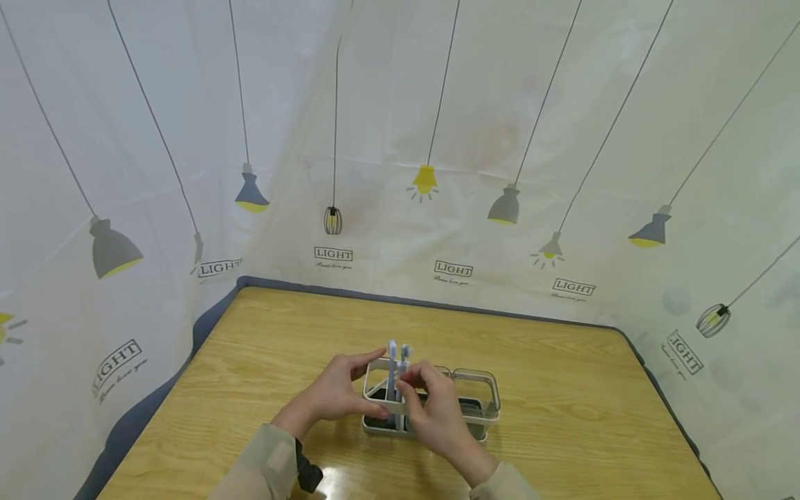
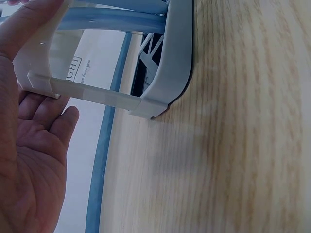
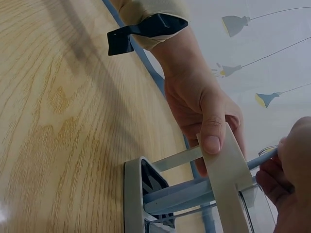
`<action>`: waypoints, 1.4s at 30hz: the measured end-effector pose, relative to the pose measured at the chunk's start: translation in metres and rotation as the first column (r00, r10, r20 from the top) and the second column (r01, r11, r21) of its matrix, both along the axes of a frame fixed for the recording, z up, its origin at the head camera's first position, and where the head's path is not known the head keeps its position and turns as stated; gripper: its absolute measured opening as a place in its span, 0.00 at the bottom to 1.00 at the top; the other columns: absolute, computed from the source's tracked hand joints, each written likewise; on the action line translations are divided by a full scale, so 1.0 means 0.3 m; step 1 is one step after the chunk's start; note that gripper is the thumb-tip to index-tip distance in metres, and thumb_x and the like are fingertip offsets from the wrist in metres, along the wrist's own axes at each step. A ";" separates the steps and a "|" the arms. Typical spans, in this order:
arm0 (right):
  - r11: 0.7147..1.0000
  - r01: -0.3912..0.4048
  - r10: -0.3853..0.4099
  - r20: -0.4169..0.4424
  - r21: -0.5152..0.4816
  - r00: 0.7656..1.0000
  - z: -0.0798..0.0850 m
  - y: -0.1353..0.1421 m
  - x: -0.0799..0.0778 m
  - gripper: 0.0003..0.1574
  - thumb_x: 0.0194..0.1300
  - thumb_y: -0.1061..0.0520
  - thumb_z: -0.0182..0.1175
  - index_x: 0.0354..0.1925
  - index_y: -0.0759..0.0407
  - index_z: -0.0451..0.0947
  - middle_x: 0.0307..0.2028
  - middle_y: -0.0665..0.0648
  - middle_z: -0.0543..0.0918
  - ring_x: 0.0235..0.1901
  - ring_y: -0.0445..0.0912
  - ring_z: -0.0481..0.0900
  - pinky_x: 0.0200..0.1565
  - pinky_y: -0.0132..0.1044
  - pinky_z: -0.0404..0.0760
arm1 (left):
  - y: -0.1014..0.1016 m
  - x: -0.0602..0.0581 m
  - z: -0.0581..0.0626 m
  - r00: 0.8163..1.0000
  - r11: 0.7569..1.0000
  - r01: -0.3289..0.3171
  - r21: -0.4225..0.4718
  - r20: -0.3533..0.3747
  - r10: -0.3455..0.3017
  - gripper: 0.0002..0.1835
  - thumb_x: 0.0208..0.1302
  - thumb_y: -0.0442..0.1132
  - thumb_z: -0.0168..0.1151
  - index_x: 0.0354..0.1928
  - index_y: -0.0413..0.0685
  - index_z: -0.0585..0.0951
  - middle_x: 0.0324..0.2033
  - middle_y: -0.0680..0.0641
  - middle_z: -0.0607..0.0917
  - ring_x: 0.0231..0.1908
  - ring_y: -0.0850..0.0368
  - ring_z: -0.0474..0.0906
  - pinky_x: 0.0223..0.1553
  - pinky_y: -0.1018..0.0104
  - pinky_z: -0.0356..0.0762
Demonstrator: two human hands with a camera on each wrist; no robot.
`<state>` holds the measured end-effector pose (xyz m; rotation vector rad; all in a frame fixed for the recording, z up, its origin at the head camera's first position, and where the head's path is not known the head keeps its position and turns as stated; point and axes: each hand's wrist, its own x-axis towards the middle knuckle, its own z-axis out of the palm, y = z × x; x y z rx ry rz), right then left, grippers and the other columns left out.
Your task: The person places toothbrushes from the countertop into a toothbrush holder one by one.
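A white toothbrush holder (image 1: 484, 419) with an upper frame and a dark-lined base stands on the table. My left hand (image 1: 340, 387) grips its left end, thumb on the near side of the upper frame (image 3: 224, 170) and fingers on the far side. Two bluish toothbrushes (image 1: 392, 375) stand upright in the left part, heads up; their handles (image 3: 180, 194) reach down to the base (image 2: 179, 53). With thumb and fingers, my right hand (image 1: 437, 413) pinches the right-hand toothbrush (image 1: 405, 351) just below its head. That hand hides part of the holder's middle.
The wooden table (image 1: 562, 389) extends around the holder on all sides. A pale curtain (image 1: 387, 139) printed with hanging lamps encloses its back and sides. A clear-walled compartment (image 1: 476, 378) forms the holder's right end. A black strap (image 1: 307, 472) sits at the left wrist.
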<state>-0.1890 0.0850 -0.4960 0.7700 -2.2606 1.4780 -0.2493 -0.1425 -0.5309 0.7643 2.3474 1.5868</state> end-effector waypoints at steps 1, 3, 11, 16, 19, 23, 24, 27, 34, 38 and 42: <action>1.000 -0.012 0.012 -0.003 0.007 1.000 -0.001 0.001 0.001 0.15 0.68 0.74 0.67 0.40 0.56 0.79 0.38 0.48 0.83 0.39 0.43 0.85 0.43 0.39 0.90 | 0.000 -0.001 0.000 1.000 1.000 0.000 0.000 0.002 0.000 0.57 0.45 0.52 0.90 0.79 0.59 0.71 0.76 0.53 0.70 0.74 0.50 0.67 0.72 0.54 0.67; 0.999 -0.032 0.032 -0.003 0.022 0.999 -0.003 0.003 0.002 0.15 0.68 0.74 0.67 0.40 0.56 0.78 0.38 0.48 0.83 0.40 0.42 0.85 0.44 0.39 0.90 | -0.001 -0.002 -0.001 1.000 1.000 0.000 0.001 0.005 0.000 0.57 0.45 0.52 0.90 0.79 0.59 0.71 0.76 0.53 0.69 0.74 0.46 0.67 0.72 0.53 0.68; 0.998 -0.024 0.024 0.001 0.053 1.000 0.005 0.002 -0.002 0.11 0.70 0.72 0.66 0.41 0.58 0.78 0.38 0.52 0.84 0.39 0.42 0.85 0.44 0.39 0.89 | 0.000 -0.004 -0.002 1.000 1.000 -0.007 -0.010 0.004 0.007 0.57 0.45 0.52 0.90 0.79 0.59 0.71 0.76 0.53 0.69 0.73 0.50 0.68 0.72 0.53 0.68; 0.999 0.006 -0.007 0.023 0.046 1.000 0.012 -0.004 -0.001 0.12 0.69 0.72 0.67 0.41 0.57 0.79 0.38 0.47 0.83 0.39 0.40 0.85 0.44 0.38 0.89 | -0.001 -0.004 -0.002 1.000 1.000 -0.005 -0.010 0.006 0.005 0.57 0.45 0.52 0.90 0.79 0.59 0.71 0.76 0.53 0.69 0.73 0.50 0.68 0.72 0.53 0.68; 0.999 0.020 -0.021 0.026 0.038 0.999 0.013 -0.009 -0.001 0.11 0.69 0.72 0.68 0.41 0.58 0.79 0.38 0.47 0.84 0.39 0.41 0.86 0.44 0.37 0.89 | -0.001 -0.004 -0.002 1.000 1.000 -0.001 -0.005 0.007 0.001 0.56 0.45 0.52 0.90 0.78 0.59 0.71 0.76 0.53 0.69 0.74 0.48 0.68 0.73 0.52 0.68; 0.999 0.033 -0.034 0.030 0.034 0.999 0.011 -0.015 -0.004 0.11 0.69 0.72 0.68 0.41 0.59 0.80 0.38 0.49 0.85 0.40 0.41 0.86 0.44 0.37 0.89 | -0.001 -0.003 -0.003 1.000 1.000 0.002 -0.001 0.004 -0.002 0.56 0.45 0.52 0.90 0.78 0.59 0.71 0.76 0.52 0.69 0.74 0.46 0.67 0.72 0.51 0.67; 0.999 0.034 -0.035 0.032 0.034 0.999 0.010 -0.016 -0.004 0.11 0.69 0.72 0.68 0.41 0.59 0.80 0.38 0.49 0.85 0.40 0.41 0.87 0.44 0.37 0.89 | -0.001 -0.003 -0.003 1.000 1.000 0.002 0.000 0.005 -0.002 0.56 0.45 0.51 0.90 0.78 0.59 0.71 0.76 0.52 0.69 0.74 0.45 0.67 0.73 0.51 0.67; 0.999 0.033 -0.034 0.039 0.033 0.999 0.009 -0.016 -0.004 0.10 0.69 0.72 0.68 0.41 0.60 0.80 0.38 0.50 0.85 0.40 0.42 0.87 0.45 0.37 0.90 | -0.001 -0.002 -0.003 1.000 1.000 0.000 0.001 0.007 0.000 0.56 0.45 0.51 0.90 0.78 0.59 0.71 0.76 0.52 0.69 0.74 0.45 0.67 0.73 0.52 0.67; 0.998 0.036 -0.038 0.040 0.045 0.998 0.010 -0.013 -0.002 0.08 0.70 0.70 0.68 0.43 0.60 0.81 0.39 0.49 0.85 0.41 0.41 0.86 0.45 0.37 0.89 | 0.001 -0.001 -0.001 1.000 1.000 -0.001 0.001 0.004 0.001 0.56 0.45 0.51 0.90 0.78 0.58 0.71 0.76 0.52 0.69 0.74 0.44 0.67 0.73 0.51 0.67; 0.999 0.032 -0.034 0.039 0.041 0.999 0.010 -0.012 -0.002 0.08 0.70 0.69 0.69 0.43 0.59 0.82 0.39 0.48 0.85 0.41 0.41 0.86 0.45 0.37 0.89 | 0.002 -0.002 0.000 1.000 1.000 0.004 0.006 0.000 -0.004 0.56 0.45 0.51 0.90 0.78 0.57 0.71 0.76 0.51 0.70 0.74 0.46 0.68 0.73 0.52 0.67; 0.999 0.023 -0.024 0.032 0.039 0.999 0.013 -0.010 -0.002 0.08 0.71 0.68 0.69 0.44 0.58 0.82 0.39 0.48 0.85 0.41 0.41 0.86 0.44 0.37 0.89 | 0.002 0.000 0.002 1.000 1.000 0.003 0.006 -0.002 -0.003 0.56 0.45 0.51 0.90 0.78 0.57 0.71 0.75 0.50 0.71 0.73 0.50 0.69 0.72 0.53 0.67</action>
